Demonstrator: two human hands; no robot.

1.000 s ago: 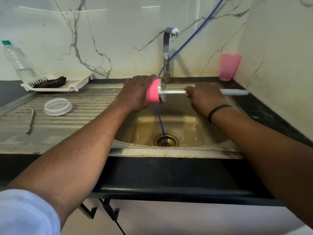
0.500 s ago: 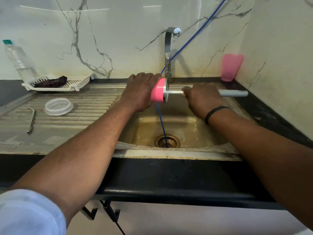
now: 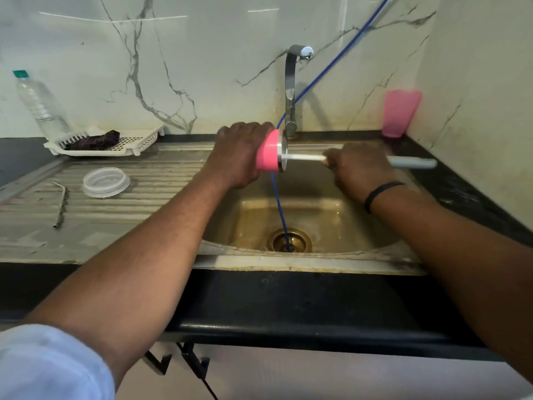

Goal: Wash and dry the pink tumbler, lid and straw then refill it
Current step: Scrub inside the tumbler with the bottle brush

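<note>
Left hand [image 3: 240, 155] grips tumbler [image 3: 269, 151] (sideways); right hand [image 3: 359, 168] grips brush [image 3: 412, 162].

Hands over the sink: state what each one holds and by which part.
Left hand grips the pink tumbler round its body, held sideways. Right hand grips the bottle brush mid-handle, its stem entering the tumbler's mouth.

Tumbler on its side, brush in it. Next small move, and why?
Probably push the white-handled bottle brush deeper and twist. The left hand holds the pink steel-rimmed tumbler sideways over the sink; the right hand grips the handle, much of which is outside the rim.
</note>
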